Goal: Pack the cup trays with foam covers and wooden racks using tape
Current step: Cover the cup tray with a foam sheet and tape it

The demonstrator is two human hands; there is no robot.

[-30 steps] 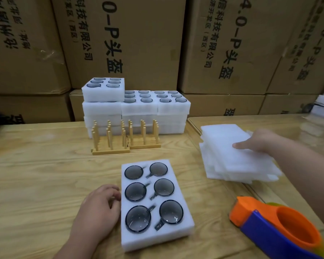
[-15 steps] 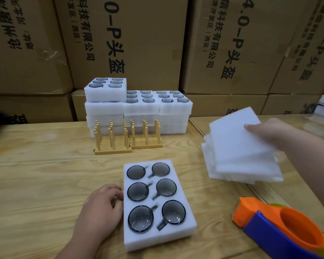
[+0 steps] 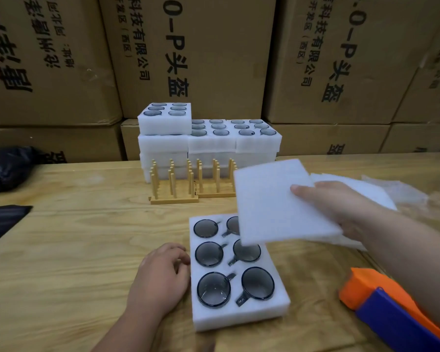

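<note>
Foam cover [image 3: 277, 201], a thin, soft white rectangular sheet, is pinched in the right hand [image 3: 341, 207] grip, airborne, overlapping the far right corner of the cup tray [image 3: 239, 316]. Tray's long axis runs away from the person; cover sits skewed to it. Left hand [image 3: 158, 278], loosely curled and holding nothing, touches the tray's left edge on the wooden surface [image 3: 74, 250]. Six smooth dark glass cups [image 3: 214, 289] sit recessed.

The foam cover [image 3: 277, 204] is plain white, as is the cup tray [image 3: 239, 313], whose 6 cups [image 3: 214, 289] are smoky grey glass. The wooden racks [image 3: 173, 184] are pale yellow. The tape dispenser [image 3: 381, 308] is orange and blue. The cardboard boxes [image 3: 214, 47] are brown with black print. The table [image 3: 61, 250] shows light wood grain.
</note>
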